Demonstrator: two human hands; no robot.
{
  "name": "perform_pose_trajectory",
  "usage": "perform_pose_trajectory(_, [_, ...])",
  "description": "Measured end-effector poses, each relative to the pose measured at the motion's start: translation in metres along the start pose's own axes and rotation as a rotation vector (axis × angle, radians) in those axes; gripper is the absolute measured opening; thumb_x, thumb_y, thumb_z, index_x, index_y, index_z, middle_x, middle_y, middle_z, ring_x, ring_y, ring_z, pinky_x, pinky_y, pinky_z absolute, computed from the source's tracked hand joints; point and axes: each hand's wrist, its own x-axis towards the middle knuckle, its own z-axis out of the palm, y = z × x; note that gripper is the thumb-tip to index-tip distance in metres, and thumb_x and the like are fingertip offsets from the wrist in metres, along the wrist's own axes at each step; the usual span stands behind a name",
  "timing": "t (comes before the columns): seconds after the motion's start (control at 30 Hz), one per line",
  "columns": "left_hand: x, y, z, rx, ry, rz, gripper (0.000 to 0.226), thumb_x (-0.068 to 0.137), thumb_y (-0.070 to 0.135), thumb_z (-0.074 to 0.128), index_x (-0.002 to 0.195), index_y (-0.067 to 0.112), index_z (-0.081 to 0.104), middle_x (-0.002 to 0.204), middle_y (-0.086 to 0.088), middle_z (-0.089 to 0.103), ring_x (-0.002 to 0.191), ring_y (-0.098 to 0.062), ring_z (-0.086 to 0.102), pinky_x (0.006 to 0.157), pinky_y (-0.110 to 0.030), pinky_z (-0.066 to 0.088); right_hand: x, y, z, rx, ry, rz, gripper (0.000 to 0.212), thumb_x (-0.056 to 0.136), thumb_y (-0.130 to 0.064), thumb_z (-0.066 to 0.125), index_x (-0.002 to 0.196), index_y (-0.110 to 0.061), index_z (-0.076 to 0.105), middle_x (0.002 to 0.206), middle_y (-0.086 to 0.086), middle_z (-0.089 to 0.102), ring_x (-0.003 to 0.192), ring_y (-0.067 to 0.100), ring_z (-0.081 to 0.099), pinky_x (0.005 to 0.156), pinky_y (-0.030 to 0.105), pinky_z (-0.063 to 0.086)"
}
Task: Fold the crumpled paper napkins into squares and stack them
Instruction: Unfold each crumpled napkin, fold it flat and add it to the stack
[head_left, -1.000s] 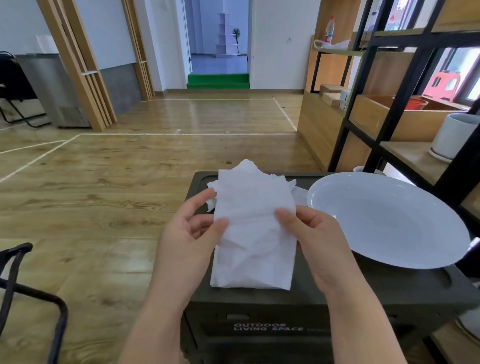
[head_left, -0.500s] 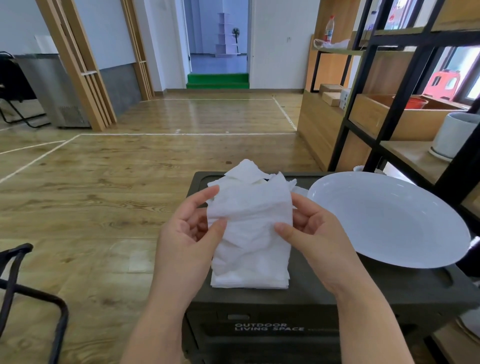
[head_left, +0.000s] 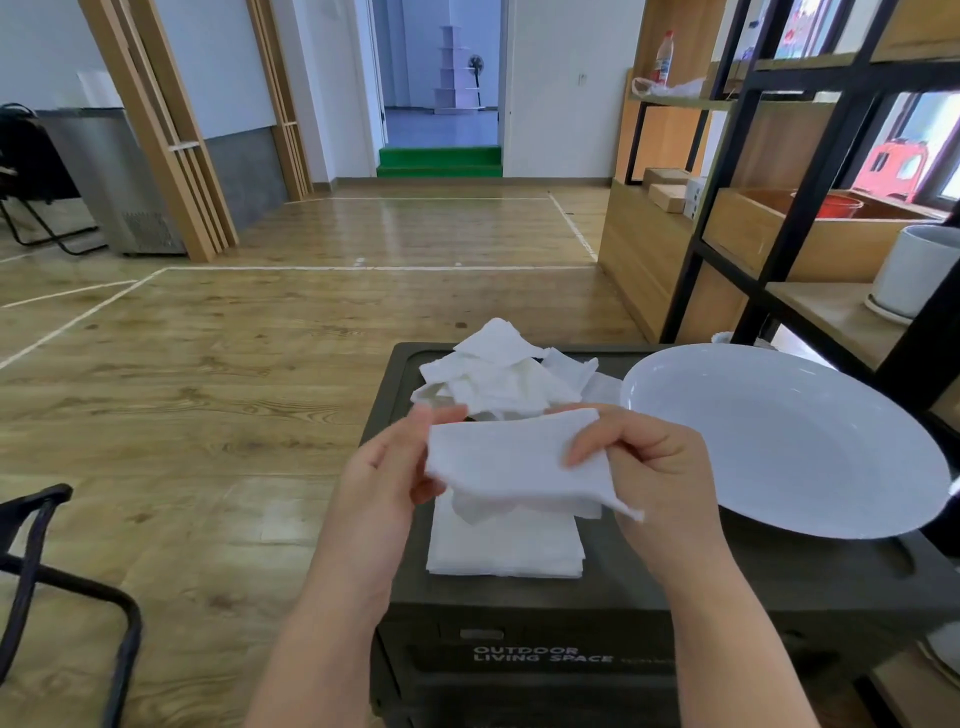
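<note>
- Since a moment ago the napkin (head_left: 511, 460) has gone from a tall upright sheet to a wide folded band, its top half brought down toward the person, so the crumpled pile (head_left: 496, 379) behind now shows
- Left hand (head_left: 387, 480) pinches the band's left edge, thumb in front and fingers behind; right hand (head_left: 649, 467) pinches the right edge with its forefinger lying across the front
- Both hands hold the band in the air, above the stack (head_left: 506, 545) of folded squares that lies at the near edge of the box (head_left: 649, 582)
- My reading: one fold is just made and a second, sideways fold is needed to reach a square
- To do it well, first even up the lower edge: a ragged under-layer hangs below the band at left and a corner sticks out low on the right, so the layers are not aligned
- Then bring the right edge over to the left edge, match corners, and press the crease flat, probably against the box top beside the stack
- Thin tissue tears and slips, so a light pinch and a slow pull are wise
- Set it squarely on the stack so the edges line up
- At far right the plate (head_left: 789, 441) sits just beside the right hand; keep the elbow clear of its rim
</note>
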Motion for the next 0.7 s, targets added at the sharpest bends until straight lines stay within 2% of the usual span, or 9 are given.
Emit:
perform_pose_trajectory(0.07, [-0.002, 0.001, 0.003, 0.018, -0.016, -0.057, 0.032, 0.086, 0.046, 0.053, 0.092, 0.024, 0.076, 0.088, 0.002, 0.076, 0.085, -0.011, 0.071, 0.068, -0.021, 0.052, 0.000, 0.002, 0.000, -0.006, 0.014, 0.023, 0.043, 0.080, 0.023, 0.053, 0.051, -0.008, 0.064, 0.087, -0.006, 0.074, 0.086, 0.009, 0.068, 0.066, 0.023, 0.055])
perform_pose_trajectory(0.17, [-0.001, -0.003, 0.004, 0.074, 0.004, -0.061, 0.022, 0.090, 0.034, 0.058, 0.086, 0.023, 0.077, 0.084, 0.004, 0.076, 0.076, -0.007, 0.069, 0.073, -0.025, 0.051, 0.000, 0.004, -0.001, -0.057, 0.021, 0.025, 0.046, 0.082, 0.019, 0.054, 0.051, -0.013, 0.065, 0.087, -0.005, 0.074, 0.085, 0.009, 0.068, 0.066, 0.021, 0.053])
perform_pose_trajectory(0.23, [0.000, -0.005, 0.005, 0.126, 0.017, -0.038, 0.016, 0.090, 0.027, 0.060, 0.090, 0.024, 0.076, 0.082, 0.008, 0.076, 0.074, -0.001, 0.069, 0.066, -0.017, 0.049, -0.001, 0.005, -0.001, -0.107, 0.037, 0.034, 0.047, 0.085, 0.015, 0.052, 0.054, -0.017, 0.066, 0.087, -0.006, 0.073, 0.086, 0.008, 0.066, 0.068, 0.022, 0.053])
perform_pose_trajectory(0.3, [0.000, -0.007, 0.005, 0.134, 0.027, -0.014, 0.015, 0.091, 0.024, 0.059, 0.092, 0.024, 0.074, 0.085, 0.011, 0.076, 0.079, -0.002, 0.070, 0.061, -0.011, 0.049, -0.001, 0.002, 0.000, -0.147, 0.073, 0.074, 0.042, 0.093, 0.002, 0.050, 0.068, -0.025, 0.070, 0.087, -0.008, 0.071, 0.082, 0.005, 0.064, 0.067, 0.023, 0.051])
perform_pose_trajectory(0.37, [-0.001, -0.007, 0.006, 0.121, 0.042, 0.013, 0.016, 0.092, 0.025, 0.058, 0.092, 0.026, 0.074, 0.087, 0.012, 0.075, 0.082, -0.002, 0.070, 0.065, -0.014, 0.052, 0.001, 0.001, 0.002, -0.118, 0.101, 0.168, 0.030, 0.098, -0.017, 0.046, 0.094, -0.037, 0.068, 0.089, -0.009, 0.068, 0.082, 0.001, 0.061, 0.066, 0.020, 0.052])
perform_pose_trajectory(0.43, [0.000, -0.008, 0.007, 0.132, 0.062, 0.056, 0.017, 0.092, 0.028, 0.057, 0.090, 0.027, 0.074, 0.089, 0.011, 0.075, 0.087, -0.007, 0.070, 0.076, -0.025, 0.053, 0.005, 0.001, 0.004, 0.057, 0.063, 0.356, 0.022, 0.092, -0.040, 0.049, 0.110, -0.043, 0.062, 0.104, -0.009, 0.067, 0.098, 0.007, 0.063, 0.081, 0.030, 0.055])
perform_pose_trajectory(0.5, [0.001, -0.010, 0.008, 0.154, 0.077, 0.108, 0.019, 0.093, 0.030, 0.056, 0.087, 0.027, 0.074, 0.089, 0.006, 0.075, 0.089, -0.013, 0.069, 0.080, -0.032, 0.051, 0.005, 0.002, 0.006, 0.075, 0.022, 0.426, 0.030, 0.084, -0.052, 0.053, 0.109, -0.041, 0.066, 0.107, -0.016, 0.066, 0.104, 0.006, 0.061, 0.091, 0.035, 0.051])
perform_pose_trajectory(0.57, [0.002, -0.013, 0.009, 0.167, 0.097, 0.143, 0.020, 0.094, 0.030, 0.054, 0.084, 0.026, 0.071, 0.085, 0.001, 0.074, 0.086, -0.017, 0.067, 0.078, -0.035, 0.049, 0.002, 0.001, 0.011, -0.100, -0.007, 0.361, 0.024, 0.089, -0.047, 0.057, 0.097, -0.030, 0.073, 0.092, -0.018, 0.069, 0.091, -0.001, 0.061, 0.078, 0.022, 0.049])
perform_pose_trajectory(0.7, [0.005, -0.019, 0.014, 0.216, 0.162, 0.183, 0.024, 0.096, 0.035, 0.050, 0.084, 0.025, 0.067, 0.084, -0.004, 0.070, 0.083, -0.028, 0.064, 0.074, -0.046, 0.052, -0.001, 0.007, 0.023, -0.199, 0.107, 0.328, 0.035, 0.091, -0.039, 0.056, 0.089, -0.006, 0.068, 0.089, 0.012, 0.066, 0.083, 0.026, 0.062, 0.071, 0.038, 0.050])
